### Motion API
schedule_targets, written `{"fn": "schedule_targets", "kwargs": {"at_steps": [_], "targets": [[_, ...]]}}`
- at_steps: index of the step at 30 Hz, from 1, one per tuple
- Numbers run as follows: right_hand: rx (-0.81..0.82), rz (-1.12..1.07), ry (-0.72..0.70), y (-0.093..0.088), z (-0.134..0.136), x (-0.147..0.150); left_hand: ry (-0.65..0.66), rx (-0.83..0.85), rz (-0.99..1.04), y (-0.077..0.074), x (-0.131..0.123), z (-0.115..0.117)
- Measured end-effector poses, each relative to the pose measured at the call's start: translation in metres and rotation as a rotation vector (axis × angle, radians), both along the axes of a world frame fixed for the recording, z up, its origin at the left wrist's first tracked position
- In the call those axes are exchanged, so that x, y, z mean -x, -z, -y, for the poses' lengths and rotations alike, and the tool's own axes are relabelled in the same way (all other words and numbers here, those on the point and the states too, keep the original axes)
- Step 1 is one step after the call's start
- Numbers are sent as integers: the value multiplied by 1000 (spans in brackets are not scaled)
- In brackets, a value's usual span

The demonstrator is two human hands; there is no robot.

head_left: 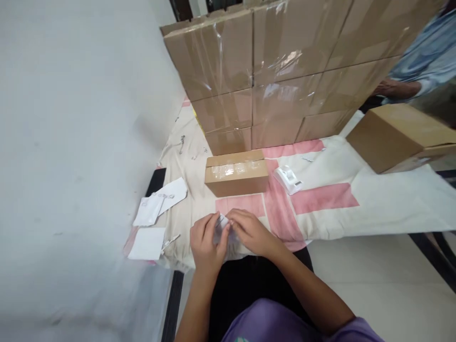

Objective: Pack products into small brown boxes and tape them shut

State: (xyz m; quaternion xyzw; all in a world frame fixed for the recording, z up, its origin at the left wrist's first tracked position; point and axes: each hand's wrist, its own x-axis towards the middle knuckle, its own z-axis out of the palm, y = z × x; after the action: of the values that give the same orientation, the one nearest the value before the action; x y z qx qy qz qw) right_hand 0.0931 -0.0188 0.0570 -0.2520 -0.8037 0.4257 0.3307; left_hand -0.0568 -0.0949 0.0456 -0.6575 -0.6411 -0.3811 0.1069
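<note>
Close to my body at the table's near edge, both hands are closed on a small white printed slip (221,222). My left hand (207,241) grips its left side between thumb and fingers. At the slip's upper right, the fingertips of my right hand (252,233) pinch it. Much of the slip is hidden by my fingers. Just beyond my hands lies a closed cardboard box (237,184) with clear tape along its top seam, and neither hand touches it. A white plastic device (288,179) sits to the right of that box.
Tall stacked, taped cartons (285,80) stand behind the box. White papers (147,242) lie at the left, by the white wall (78,142). Another carton (399,135) is tilted at the right, near a person's hand (401,89). A pink-and-white cloth (331,199) covers the table.
</note>
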Motion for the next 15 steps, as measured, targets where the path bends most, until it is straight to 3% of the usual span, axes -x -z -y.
{"fn": "schedule_targets", "kwargs": {"at_steps": [8,15], "targets": [[-277,244,-74,7,12,-12,157,143,165,27,2,14],[-383,189,-71,24,16,-24,262,203,239,15,2,20]]}}
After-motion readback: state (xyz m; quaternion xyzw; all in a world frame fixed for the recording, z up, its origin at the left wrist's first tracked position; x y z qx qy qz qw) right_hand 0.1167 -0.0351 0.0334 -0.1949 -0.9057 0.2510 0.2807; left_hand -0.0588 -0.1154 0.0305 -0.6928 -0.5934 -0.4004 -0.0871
